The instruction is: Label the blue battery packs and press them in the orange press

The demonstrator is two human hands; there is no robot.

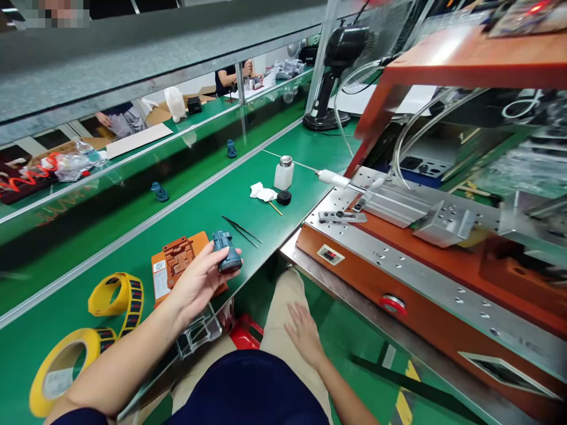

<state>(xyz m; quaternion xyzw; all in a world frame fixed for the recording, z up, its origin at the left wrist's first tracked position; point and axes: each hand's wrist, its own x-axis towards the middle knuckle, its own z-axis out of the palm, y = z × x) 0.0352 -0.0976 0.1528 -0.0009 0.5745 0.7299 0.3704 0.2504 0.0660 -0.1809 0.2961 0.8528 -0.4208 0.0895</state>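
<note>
Above the near edge of the green bench, my left hand (pixel 197 283) is closed around a dark blue plastic part (pixel 223 241) with a rounded, darker end. My fingers cover some of that part. Just behind the hand lies an orange-brown fixture block (pixel 179 257) with a cut-out nest and a white label. A pair of black tweezers (pixel 243 230) rests on the bench to the right of the part. My right hand (pixel 305 333) lies flat on my thigh, fingers apart, holding nothing.
A roll of yellow label tape (pixel 66 366) lies at left. Further back are a white bottle (pixel 284 174), a black cap (pixel 284 198), crumpled white tissue (pixel 262 192) and two similar blue parts (pixel 159 192). An orange machine (pixel 354 265) fills the right. Other people work beyond the partition.
</note>
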